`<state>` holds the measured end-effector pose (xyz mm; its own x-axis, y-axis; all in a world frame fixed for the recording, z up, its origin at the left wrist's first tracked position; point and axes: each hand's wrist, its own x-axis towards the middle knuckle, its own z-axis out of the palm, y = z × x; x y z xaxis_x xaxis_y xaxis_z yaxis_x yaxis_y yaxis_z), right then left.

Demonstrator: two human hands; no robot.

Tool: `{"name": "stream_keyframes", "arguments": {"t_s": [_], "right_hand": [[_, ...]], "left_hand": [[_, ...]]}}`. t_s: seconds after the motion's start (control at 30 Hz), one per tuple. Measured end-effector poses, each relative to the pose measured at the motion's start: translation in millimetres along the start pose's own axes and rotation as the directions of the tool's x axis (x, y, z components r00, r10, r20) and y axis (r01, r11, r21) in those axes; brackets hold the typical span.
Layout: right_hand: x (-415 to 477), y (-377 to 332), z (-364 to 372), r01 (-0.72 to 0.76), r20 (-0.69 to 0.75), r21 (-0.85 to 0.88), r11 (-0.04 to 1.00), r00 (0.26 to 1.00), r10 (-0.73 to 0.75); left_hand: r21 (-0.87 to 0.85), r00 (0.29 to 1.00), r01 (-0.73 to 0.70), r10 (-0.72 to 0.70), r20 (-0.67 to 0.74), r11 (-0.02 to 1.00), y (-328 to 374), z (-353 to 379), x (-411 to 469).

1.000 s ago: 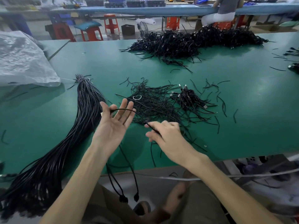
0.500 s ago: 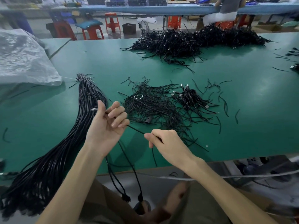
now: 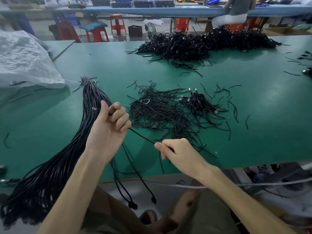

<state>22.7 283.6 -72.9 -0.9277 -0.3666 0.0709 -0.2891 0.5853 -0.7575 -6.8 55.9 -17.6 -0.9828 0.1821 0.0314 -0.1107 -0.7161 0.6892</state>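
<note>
My left hand (image 3: pixel 108 130) curls its grip round a black cable (image 3: pixel 141 136) above the green worktop (image 3: pixel 118 68), my right hand (image 3: pixel 179 154) pinching the taut span. Even tension should make neat loops.

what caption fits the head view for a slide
Left hand and right hand grip one black cable over the green table.

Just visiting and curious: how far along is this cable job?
Looks done: a small pile of coiled cables beside the loose ties, and probably the big heap farther back. In hand: the left hand grips one cable while the right hand pinches it, a stretch pulled taut between them. Left: the thick bundle of long cables on the left looks uncoiled, so plenty likely remains.
</note>
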Motion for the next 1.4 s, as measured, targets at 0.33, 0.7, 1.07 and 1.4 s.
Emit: {"name": "stream_keyframes", "arguments": {"t_s": [0.33,0.7,1.07,1.4], "right_hand": [[32.8,-19.5,-51.2,0.010,-0.413,0.053,0.999,0.911,0.013],[4.7,-54.9,-13.6,0.231,-0.265,0.314,0.921,0.953,-0.149],[34.3,-18.0,-15.3,0.015,-0.453,0.278,0.960,0.884,0.117],[19.8,-57.3,-17.7,0.228,-0.498,0.213,0.950,0.862,-0.095]], "left_hand": [[0.974,0.716,-0.205,-0.662,0.220,0.101,-20.4,33.3,-10.1],[0.521,0.915,0.000,-0.210,0.344,0.853,-43.7,12.0,3.5],[0.633,0.814,-0.026,-0.351,0.462,0.774,-8.6,15.7,-18.4],[0.737,0.992,-0.128,0.077,0.103,0.664,-48.0,16.1,-8.0]]}}
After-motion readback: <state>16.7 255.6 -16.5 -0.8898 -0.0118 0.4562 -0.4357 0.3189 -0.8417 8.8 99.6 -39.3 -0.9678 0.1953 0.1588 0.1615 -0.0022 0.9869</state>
